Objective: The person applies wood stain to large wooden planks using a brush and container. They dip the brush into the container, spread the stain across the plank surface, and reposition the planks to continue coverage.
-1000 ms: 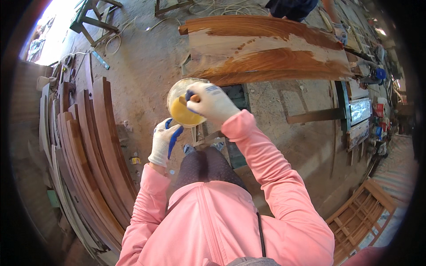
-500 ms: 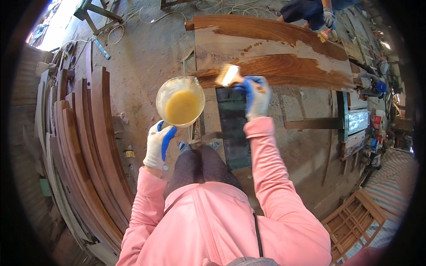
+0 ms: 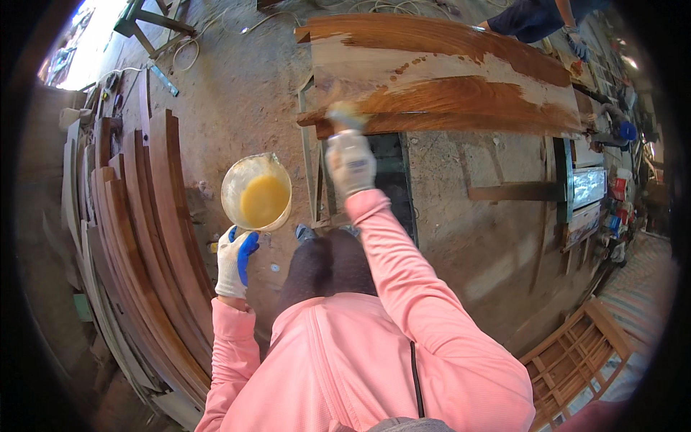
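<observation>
My left hand [image 3: 238,263], in a white glove with blue palm, grips the near rim of a translucent plastic container [image 3: 232,189]. Yellowish liquid [image 3: 263,201] lies in it. My right hand [image 3: 351,161], gloved too, is closed around a paintbrush [image 3: 347,115], blurred by motion. The bristles are at the near left corner of a long wooden panel [image 3: 432,59]; whether they touch it I cannot tell. Dark, wet-looking brown covers the panel's far and near bands, while a paler strip with scattered drops runs between them.
Long wooden boards [image 3: 167,216] stand stacked on my left. Across the panel, at the far right, another person's gloved hand [image 3: 576,45] shows. A wooden lattice frame [image 3: 576,360] lies at the lower right. A green trestle [image 3: 155,25] stands at the far left, near loose cable [image 3: 188,54].
My right hand has swung left with the brush, to the panel's near left corner. The container has shifted left and down in my left hand. The other person's hand has moved right.
</observation>
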A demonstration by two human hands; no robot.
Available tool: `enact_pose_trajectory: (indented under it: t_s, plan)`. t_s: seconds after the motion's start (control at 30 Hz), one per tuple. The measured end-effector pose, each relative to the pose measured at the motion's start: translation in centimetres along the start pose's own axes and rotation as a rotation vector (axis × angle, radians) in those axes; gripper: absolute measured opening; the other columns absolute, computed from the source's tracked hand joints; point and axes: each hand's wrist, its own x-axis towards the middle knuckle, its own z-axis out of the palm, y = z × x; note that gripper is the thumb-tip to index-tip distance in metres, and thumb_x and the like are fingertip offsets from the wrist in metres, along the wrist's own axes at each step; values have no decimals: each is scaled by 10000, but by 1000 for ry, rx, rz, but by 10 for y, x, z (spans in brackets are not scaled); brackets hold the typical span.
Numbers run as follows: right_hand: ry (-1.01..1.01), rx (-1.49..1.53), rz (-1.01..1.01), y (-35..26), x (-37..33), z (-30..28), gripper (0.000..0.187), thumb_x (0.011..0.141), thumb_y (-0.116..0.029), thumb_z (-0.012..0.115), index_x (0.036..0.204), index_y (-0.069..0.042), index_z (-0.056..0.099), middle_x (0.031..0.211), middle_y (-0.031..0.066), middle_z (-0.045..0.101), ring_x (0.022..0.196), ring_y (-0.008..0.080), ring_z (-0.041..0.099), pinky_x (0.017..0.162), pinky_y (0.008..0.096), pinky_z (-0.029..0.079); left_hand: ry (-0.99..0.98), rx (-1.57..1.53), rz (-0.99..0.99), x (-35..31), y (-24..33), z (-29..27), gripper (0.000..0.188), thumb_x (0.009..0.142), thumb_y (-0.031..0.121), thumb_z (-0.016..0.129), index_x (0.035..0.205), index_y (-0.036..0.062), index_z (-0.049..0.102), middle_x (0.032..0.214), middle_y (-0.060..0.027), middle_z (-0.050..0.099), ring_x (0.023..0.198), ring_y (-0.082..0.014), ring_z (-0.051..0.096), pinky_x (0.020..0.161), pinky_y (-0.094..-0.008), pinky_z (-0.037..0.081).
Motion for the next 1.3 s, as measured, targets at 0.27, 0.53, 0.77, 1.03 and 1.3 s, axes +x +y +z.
enact_pose_trajectory:
  t_s: [0.27,0.53,0.77,1.03,1.3]
  plan:
    - [-225,-112,-91,0,7,-33,221,740,-81,679,922,-116,558,1007,80,534,913,283,592,742,377,550,-54,-33,-9,-4,3,3,245,889,93,637,1095,-37,661,1006,-29,637,832,-92,610,726,-253,520]
    - [-125,11,-253,9,-2,-10,200,760,-71,678,933,-94,582,1044,112,556,1004,321,581,835,386,534,-81,32,1,-2,-12,0,208,902,78,612,1061,-40,674,1066,-48,621,866,-117,631,742,-274,553]
    - [-208,57,-336,5,-16,-11,272,762,-77,688,1010,-125,588,1092,112,571,998,302,612,799,394,547,-51,-8,-5,-4,-22,1,224,895,83,622,1084,-32,659,997,-37,623,825,-104,614,725,-268,537]
    - [195,-155,70,143,-12,-97,117,864,-90,604,979,-68,601,1034,129,565,952,329,599,819,425,512,-7,-28,63,-13,-23,9,229,881,81,637,1075,-39,664,887,-16,626,753,-62,571,668,-229,487]
    - [-97,-68,-210,23,-13,-11,231,766,-123,684,986,-127,611,977,59,582,892,234,601,797,371,524,-58,191,180,-2,-57,-10,190,877,113,668,1056,61,702,1063,-139,610,830,-138,617,754,-265,524]
